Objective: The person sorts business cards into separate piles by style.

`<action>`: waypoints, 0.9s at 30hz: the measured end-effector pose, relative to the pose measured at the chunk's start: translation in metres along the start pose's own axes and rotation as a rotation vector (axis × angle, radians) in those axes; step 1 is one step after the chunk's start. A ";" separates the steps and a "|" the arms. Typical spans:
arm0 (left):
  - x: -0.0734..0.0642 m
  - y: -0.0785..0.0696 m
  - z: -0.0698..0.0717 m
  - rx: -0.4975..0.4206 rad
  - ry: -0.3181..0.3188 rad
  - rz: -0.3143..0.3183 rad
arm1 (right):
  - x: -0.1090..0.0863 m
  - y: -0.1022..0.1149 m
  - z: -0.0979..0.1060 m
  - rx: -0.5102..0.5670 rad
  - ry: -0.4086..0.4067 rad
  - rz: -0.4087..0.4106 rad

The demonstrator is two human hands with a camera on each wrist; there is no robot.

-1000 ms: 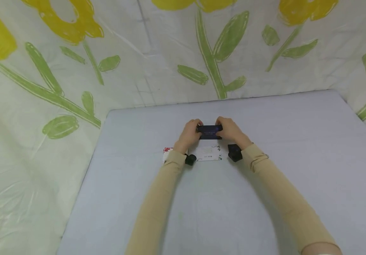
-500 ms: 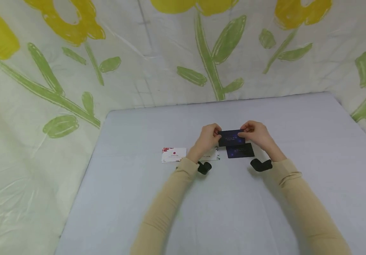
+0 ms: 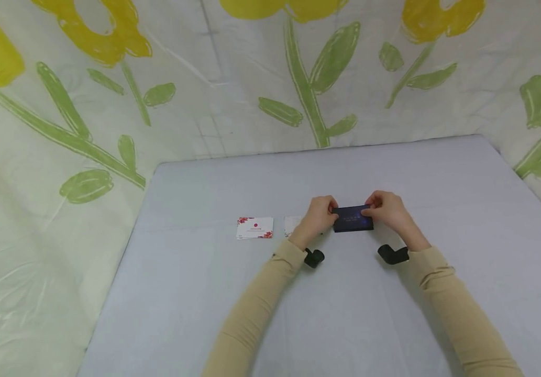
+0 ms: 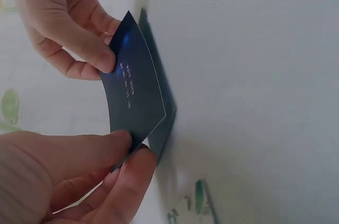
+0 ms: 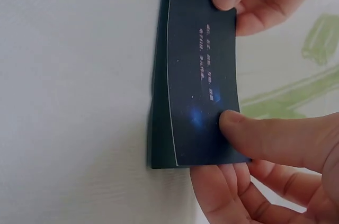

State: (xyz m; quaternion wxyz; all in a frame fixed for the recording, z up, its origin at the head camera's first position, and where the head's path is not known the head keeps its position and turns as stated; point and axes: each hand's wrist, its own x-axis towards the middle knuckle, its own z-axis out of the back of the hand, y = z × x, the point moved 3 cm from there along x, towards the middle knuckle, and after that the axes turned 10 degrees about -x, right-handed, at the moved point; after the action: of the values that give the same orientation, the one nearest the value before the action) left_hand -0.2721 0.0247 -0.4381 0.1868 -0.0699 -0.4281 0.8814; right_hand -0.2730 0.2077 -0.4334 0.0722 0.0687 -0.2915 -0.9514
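Observation:
A dark blue card (image 3: 353,219) with small pale print is held between both hands. My left hand (image 3: 319,214) pinches its left end, and my right hand (image 3: 389,211) pinches the right end, thumbs on the printed face. In the left wrist view the card (image 4: 134,86) bows slightly. Beneath it lies another dark card (image 5: 161,139), mostly covered, its edge showing in the right wrist view. Left of these, a white card with a leaf pattern (image 3: 291,224) is partly hidden behind my left hand. Farther left lie white cards with red corners (image 3: 255,228), slightly offset in a stack.
All the cards lie on a table covered with a pale cloth (image 3: 204,293). Behind it hangs a white curtain (image 3: 242,120) printed with yellow flowers and green leaves. A small black wrist piece (image 3: 315,258) sits below the left hand, and another black piece (image 3: 393,254) below the right.
Both hands have carried the dark card rightward and down, from above the leaf-patterned card to over the other dark card, which it now mostly covers. The white cards are more exposed.

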 end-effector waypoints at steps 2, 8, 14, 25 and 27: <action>-0.001 0.000 -0.003 0.010 -0.003 0.011 | -0.001 0.002 -0.002 -0.015 -0.011 0.012; -0.004 -0.001 -0.008 0.068 -0.013 0.004 | -0.003 0.007 -0.004 -0.066 -0.048 0.051; -0.006 -0.003 -0.010 0.170 -0.021 0.006 | -0.003 0.010 -0.007 -0.127 -0.055 0.092; -0.009 -0.004 -0.010 0.262 -0.010 0.054 | -0.002 0.013 -0.011 -0.201 -0.029 0.138; -0.009 -0.004 -0.010 0.267 -0.005 0.059 | -0.001 0.014 -0.012 -0.212 -0.019 0.152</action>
State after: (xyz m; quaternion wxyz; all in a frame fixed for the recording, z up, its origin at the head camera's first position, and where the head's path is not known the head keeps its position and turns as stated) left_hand -0.2603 0.0308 -0.4415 0.1676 -0.0549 -0.3051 0.9358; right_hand -0.2688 0.1896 -0.4349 0.1482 0.0296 -0.1943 -0.9692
